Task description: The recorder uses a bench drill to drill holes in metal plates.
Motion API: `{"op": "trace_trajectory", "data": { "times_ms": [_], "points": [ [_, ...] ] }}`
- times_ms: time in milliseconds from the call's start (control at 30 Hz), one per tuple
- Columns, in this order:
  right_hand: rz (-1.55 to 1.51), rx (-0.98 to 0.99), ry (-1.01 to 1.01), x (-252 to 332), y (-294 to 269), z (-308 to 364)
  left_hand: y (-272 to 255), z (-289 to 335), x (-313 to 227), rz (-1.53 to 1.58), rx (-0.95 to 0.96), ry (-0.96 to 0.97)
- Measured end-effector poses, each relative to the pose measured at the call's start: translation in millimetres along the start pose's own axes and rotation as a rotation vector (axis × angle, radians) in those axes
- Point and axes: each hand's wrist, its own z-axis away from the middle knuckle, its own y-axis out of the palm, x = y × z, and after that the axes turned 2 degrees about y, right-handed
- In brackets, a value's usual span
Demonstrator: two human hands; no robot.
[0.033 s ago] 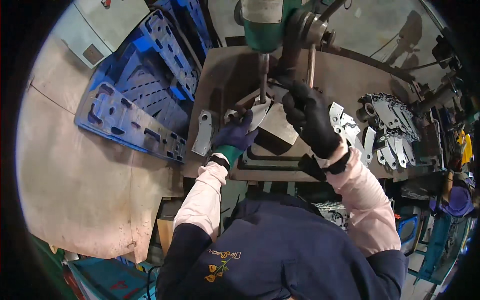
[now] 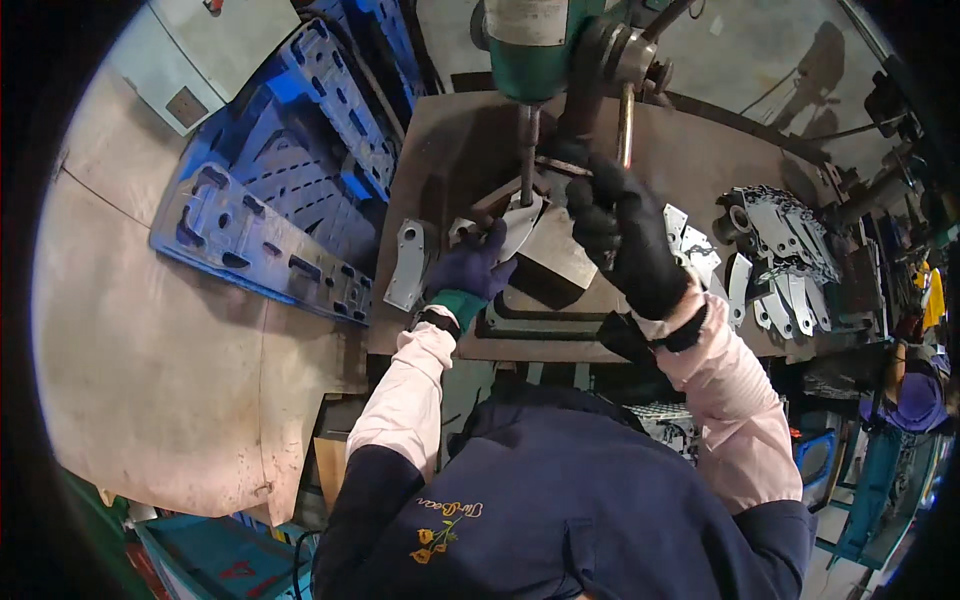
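Hiding the near end of the curved plate (image 2: 521,228), your left hand (image 2: 472,263) is holding it beneath the spindle (image 2: 528,150), left of your curled right hand (image 2: 628,237), whose grasp is escaping view.

Left hand (image 2: 472,264), purple glove, was at curved metal plate (image 2: 521,224) under drill spindle (image 2: 529,145). Right hand (image 2: 625,235), black glove, curled by press lever (image 2: 626,125). Blue pallet (image 2: 235,232) stood left of table (image 2: 445,135).
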Motion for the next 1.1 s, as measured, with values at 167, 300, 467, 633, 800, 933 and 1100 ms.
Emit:
{"op": "trace_trajectory", "data": {
  "times_ms": [167, 300, 467, 633, 800, 933, 1100],
  "points": [
    [0.034, 0.046, -0.292, 43.3, 66.4, 0.8, -19.1, 2.9, -2.8, 0.114, 0.11, -0.05],
    [-0.213, 0.169, 0.004, 86.8, 78.4, -10.9, 21.9, 17.2, 16.3, 0.305, -0.258, 0.151],
    [-0.231, 0.186, 0.14, 101.3, 70.1, -16.0, -10.0, 58.8, -2.2, 0.49, -0.211, 0.087],
    [-0.235, 0.2, 0.228, 109.6, 66.7, -17.3, -6.4, 112.5, 5.4, 0.382, -0.226, 0.033],
    [-0.15, 0.213, 0.188, 103.4, 61.3, -26.7, 19.4, 134.9, 17.0, 0.334, -0.532, -0.136],
    [-0.13, 0.18, 0.15, 106.0, 58.9, -22.7, -6.4, 100.4, 13.8, 0.145, -0.444, -0.126],
    [-0.062, 0.083, 0.082, 103.1, 50.7, -13.3, 15.6, 75.7, 20.8, 0.26, -0.447, -0.139]
  ]
}}
